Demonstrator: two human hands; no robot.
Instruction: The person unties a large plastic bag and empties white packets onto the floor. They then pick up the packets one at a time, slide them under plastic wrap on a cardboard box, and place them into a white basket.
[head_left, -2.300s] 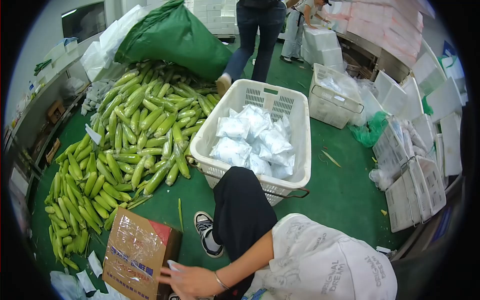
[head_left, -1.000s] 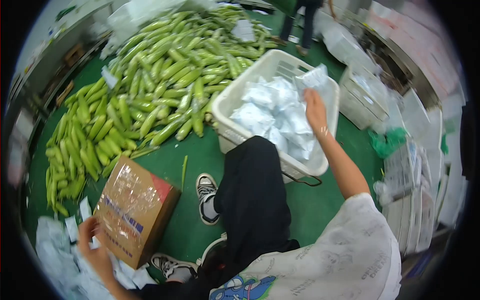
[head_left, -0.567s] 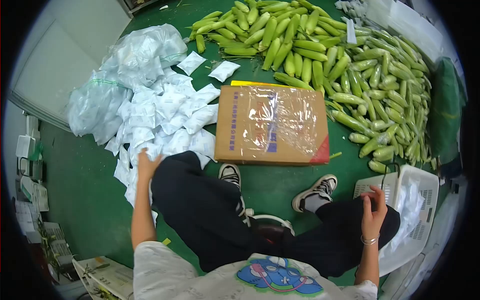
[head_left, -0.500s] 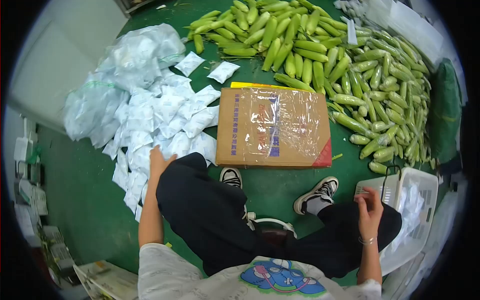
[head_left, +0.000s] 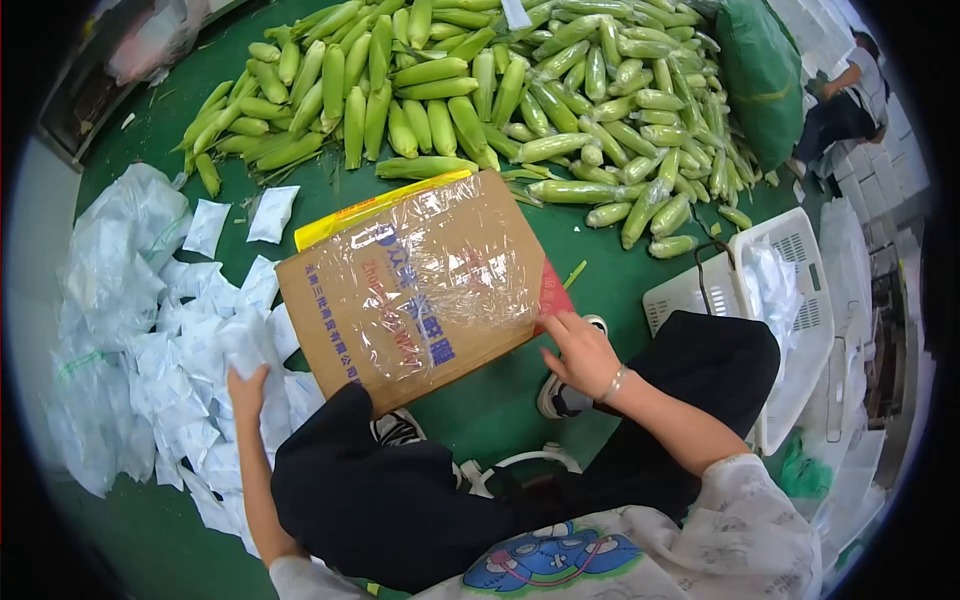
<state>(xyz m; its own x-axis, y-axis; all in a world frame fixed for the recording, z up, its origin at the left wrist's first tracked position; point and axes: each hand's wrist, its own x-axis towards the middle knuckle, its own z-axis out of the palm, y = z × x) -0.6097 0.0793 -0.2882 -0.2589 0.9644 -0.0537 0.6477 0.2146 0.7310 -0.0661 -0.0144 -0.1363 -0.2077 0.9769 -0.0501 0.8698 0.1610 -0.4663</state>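
I sit on the green floor with my black-trousered legs in front of me. My left hand (head_left: 246,386) grips a white packet (head_left: 242,345) at the edge of a heap of white packets (head_left: 165,330) on my left. My right hand (head_left: 580,350) lies with fingers spread on the near right corner of a tape-wrapped cardboard box (head_left: 420,280) straight ahead. The box lies flat, between my feet and the corn.
A big pile of green corn cobs (head_left: 480,80) covers the floor beyond the box. A white plastic basket (head_left: 790,300) with packets in it stands at my right knee. A green sack (head_left: 760,70) and a crouching person (head_left: 850,95) are at the far right.
My view has swung right. My right hand has come off my knee by the basket onto the box corner. My left hand now grips a packet from the heap.
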